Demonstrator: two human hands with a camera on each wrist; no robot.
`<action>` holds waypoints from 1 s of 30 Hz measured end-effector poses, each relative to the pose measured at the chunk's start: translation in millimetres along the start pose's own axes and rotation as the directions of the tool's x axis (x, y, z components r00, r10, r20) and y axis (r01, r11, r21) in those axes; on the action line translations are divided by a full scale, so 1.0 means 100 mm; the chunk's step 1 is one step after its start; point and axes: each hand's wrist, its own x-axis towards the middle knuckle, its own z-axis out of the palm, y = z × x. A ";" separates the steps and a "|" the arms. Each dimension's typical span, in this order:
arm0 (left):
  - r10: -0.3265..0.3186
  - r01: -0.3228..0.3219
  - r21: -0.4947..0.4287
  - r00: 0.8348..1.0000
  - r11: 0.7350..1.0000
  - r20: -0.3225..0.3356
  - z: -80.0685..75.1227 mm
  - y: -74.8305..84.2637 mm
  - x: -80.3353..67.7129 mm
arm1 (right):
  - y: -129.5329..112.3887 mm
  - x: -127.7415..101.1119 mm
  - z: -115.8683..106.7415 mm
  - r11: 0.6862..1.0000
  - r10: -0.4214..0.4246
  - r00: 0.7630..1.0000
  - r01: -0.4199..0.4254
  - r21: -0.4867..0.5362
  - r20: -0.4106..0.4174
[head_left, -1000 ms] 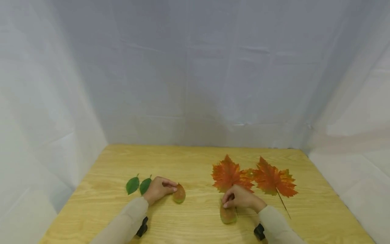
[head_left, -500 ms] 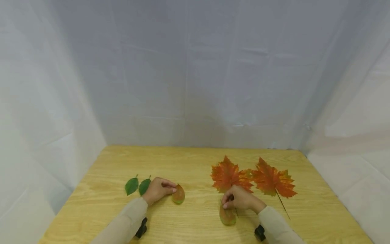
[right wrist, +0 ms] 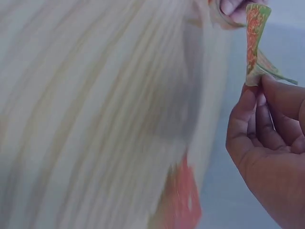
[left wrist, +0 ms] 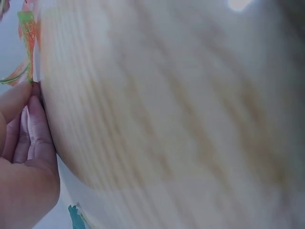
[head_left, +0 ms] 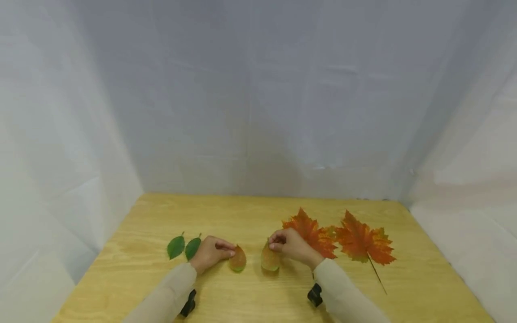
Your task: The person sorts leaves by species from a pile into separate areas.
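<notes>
In the head view my left hand (head_left: 209, 254) pinches the left edge of a small orange-brown leaf (head_left: 238, 261) with a green tip, low over the wooden table. A short gap to its right, a matching oval leaf (head_left: 269, 260) is pinched near its upper end between the thumb and forefinger of my right hand (head_left: 295, 245). The right wrist view shows this leaf (right wrist: 254, 36) standing up from the fingertips, mottled orange and green. Part of the left-hand leaf (left wrist: 29, 43) appears in the left wrist view. Whether either leaf touches the table, I cannot tell.
Two green leaves (head_left: 176, 247) lie side by side left of my left hand. To the right are two red-orange maple leaves: one (head_left: 303, 224) partly covered by my right hand, the other (head_left: 363, 240) with a long dark stem. Pale sheeting (head_left: 250, 112) surrounds the wooden table (head_left: 226, 300).
My right hand has moved left and slightly away from me with its leaf, from beside the maple leaf's stem to near the other oval leaf. The left hand has stayed in place.
</notes>
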 end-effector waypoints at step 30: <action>-0.050 0.050 0.011 0.999 0.999 -0.017 -0.01 0.03 0.00 | 0.09 0.37 0.45 0.999 0.036 0.995 -0.039 -0.029 -0.092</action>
